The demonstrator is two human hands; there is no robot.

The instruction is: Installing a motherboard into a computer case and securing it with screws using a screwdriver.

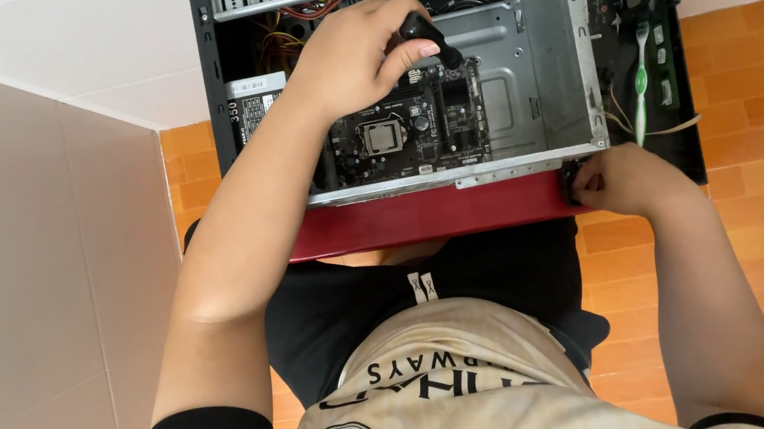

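Left hand [354, 56] is clamped on a black tool [429, 40] over the motherboard [409, 129]. Right hand [621, 176] grips the case [509, 158] corner beside it.

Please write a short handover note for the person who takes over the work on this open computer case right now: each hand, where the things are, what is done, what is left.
Left hand: closed around a black screwdriver handle, tip down over the motherboard; the tip itself is hidden.
Right hand: grips the near right corner of the computer case, steadying it.
Things: the case lies on its side on the tiled floor, side panel off. The motherboard sits inside with its processor socket uncovered. A green toothbrush lies on the dark panel right of the case.
Done: case opened.
Left: I cannot tell which screws are in or out; check each mount.
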